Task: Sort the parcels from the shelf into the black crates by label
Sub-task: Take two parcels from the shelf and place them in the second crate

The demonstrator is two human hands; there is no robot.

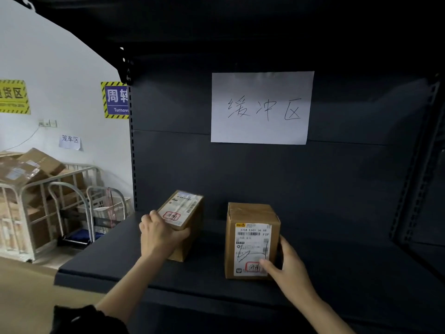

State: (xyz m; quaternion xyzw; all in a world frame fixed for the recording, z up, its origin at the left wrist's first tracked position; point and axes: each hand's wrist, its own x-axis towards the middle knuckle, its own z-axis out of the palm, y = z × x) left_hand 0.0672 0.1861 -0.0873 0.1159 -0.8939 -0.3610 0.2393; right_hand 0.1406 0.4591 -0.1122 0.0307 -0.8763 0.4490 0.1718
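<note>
I count two parcels on the shelf (120, 266): left parcel (185, 227), right parcel (251, 213). Printed labels (179, 208) (251, 247): two, one per parcel. Red stamps (171, 216) (253, 267): two, one per label. My hands: two, left hand (160, 233), right hand (287, 263). Handwritten sheet (261, 107) on back panel (168, 165): one. Striped wall signs (13, 96) (116, 100): two. Small wall note (69, 141): one.

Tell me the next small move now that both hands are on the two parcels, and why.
Probably lift both parcels clear of the shelf and draw them back. The left hand grips the near end of the left parcel, and the right hand holds the right parcel, thumb on its label.
</note>
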